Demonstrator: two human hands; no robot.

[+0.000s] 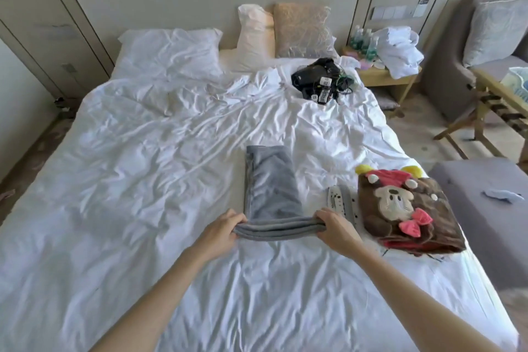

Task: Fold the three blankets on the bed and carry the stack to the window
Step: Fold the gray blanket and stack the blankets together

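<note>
Headboard wall: one white pillow [171,51] lies flat. A second white pillow [254,34] stands upright, touching a beige patterned cushion [303,30] on its right.

In front of the cushion: a black bag [317,73] with tangled cables and small devices [324,93].

Right of the bag: a wooden bedside table [383,80] carrying several bottles [363,41] and a crumpled white cloth [400,51]. Above it: a wall switch panel [393,12].

Far right: a grey armchair [445,74] with a pale cushion [497,28]. A wooden folding rack [483,103] stands in front. Nearer is a grey ottoman [471,226] with a light blue cloth [500,195] on top
</note>
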